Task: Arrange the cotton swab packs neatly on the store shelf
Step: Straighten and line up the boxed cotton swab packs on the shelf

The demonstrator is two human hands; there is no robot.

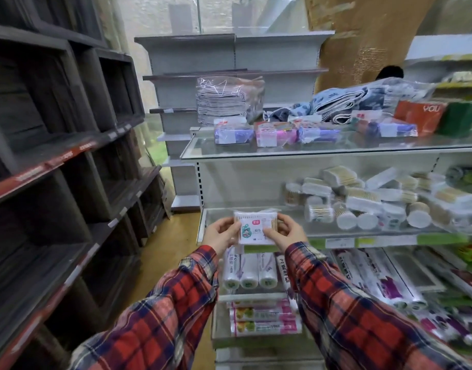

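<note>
A flat cotton swab pack is gripped at both side edges by the left hand and right hand, label facing up, above the shelf's bare left end, presumably to be squared before placement. A jumbled heap of packs is seen rightward.

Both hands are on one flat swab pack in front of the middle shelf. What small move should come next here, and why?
Probably carry the flat pack forward and set it down on the bare left end of the glass shelf. The left hand and right hand hold it just in front of that gap, while the other swab packs lie jumbled further right, so a neat row could start there.
</note>
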